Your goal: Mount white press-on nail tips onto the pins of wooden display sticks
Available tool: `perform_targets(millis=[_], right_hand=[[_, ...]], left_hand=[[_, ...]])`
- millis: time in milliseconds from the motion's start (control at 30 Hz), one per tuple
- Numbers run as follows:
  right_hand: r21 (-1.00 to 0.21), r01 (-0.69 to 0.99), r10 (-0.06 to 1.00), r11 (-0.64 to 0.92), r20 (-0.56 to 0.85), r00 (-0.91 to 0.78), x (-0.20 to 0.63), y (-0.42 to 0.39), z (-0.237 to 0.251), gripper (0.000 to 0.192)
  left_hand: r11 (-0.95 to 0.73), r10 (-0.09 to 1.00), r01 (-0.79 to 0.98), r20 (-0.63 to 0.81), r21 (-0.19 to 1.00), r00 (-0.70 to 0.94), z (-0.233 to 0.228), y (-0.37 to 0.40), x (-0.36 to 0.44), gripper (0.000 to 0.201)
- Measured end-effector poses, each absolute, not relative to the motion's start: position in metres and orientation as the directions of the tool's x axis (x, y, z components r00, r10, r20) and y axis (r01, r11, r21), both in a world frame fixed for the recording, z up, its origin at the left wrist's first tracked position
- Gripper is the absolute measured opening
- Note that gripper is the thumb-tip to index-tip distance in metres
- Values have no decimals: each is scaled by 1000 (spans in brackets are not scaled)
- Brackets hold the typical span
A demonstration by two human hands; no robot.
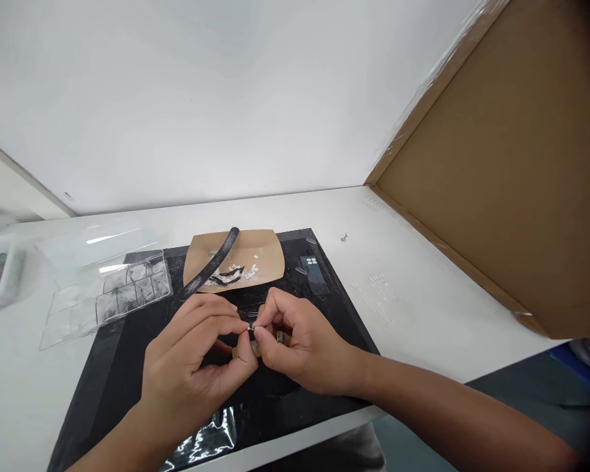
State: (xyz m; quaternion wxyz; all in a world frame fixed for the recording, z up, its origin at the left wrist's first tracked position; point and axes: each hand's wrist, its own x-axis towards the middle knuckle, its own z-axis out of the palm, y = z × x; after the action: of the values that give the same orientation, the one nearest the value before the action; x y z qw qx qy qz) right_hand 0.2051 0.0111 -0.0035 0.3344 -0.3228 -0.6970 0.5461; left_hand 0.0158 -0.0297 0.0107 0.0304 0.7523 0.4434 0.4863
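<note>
Over the black mat [128, 367], my left hand [196, 354] and my right hand [299, 341] meet fingertip to fingertip. Each one is closed in a pinch at a tiny dark and pale piece [250, 328], too small to name. Below the fingertips, a yellowish, partly clear object [255, 349] shows, mostly hidden by the fingers. Just beyond my hands is a brown paper tray [271, 252] holding white flakes and dark strips. A curved black nail file [211, 265] rests across its left side.
At left stands a lidded clear compartment box [128, 292] with nail-tip-like pieces in bags. A small dark card [314, 274] with white pads lies on the mat's right side. Clear stickers [381, 288] lie on the white table [423, 314]. A cardboard panel [496, 164] rises at right.
</note>
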Motion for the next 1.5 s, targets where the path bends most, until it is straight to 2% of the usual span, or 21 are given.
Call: perform_targets(millis=[400,767,967,1267,1500], right_hand=[[-985,39,802,170,115,-586,204,12,-7,15],[-995,-28,777,94,91,-622,207,15,-12,20],[-977,-130,704,166,210,-679,211,18,-9,16],[-957,-148,635,248,276,-722,216,22,-8,3],[-904,-101,615,415,360,-702,216,25,-12,7]], left_hand=[[-602,716,608,687,518,125,10,-30,13,13],[-561,805,467,582,684,115,6,-32,6,19],[-558,829,365,519,745,208,8,-22,-6,18],[-666,742,307,559,680,370,14,-11,-15,16],[-785,619,361,647,503,445,17,-10,-14,18]])
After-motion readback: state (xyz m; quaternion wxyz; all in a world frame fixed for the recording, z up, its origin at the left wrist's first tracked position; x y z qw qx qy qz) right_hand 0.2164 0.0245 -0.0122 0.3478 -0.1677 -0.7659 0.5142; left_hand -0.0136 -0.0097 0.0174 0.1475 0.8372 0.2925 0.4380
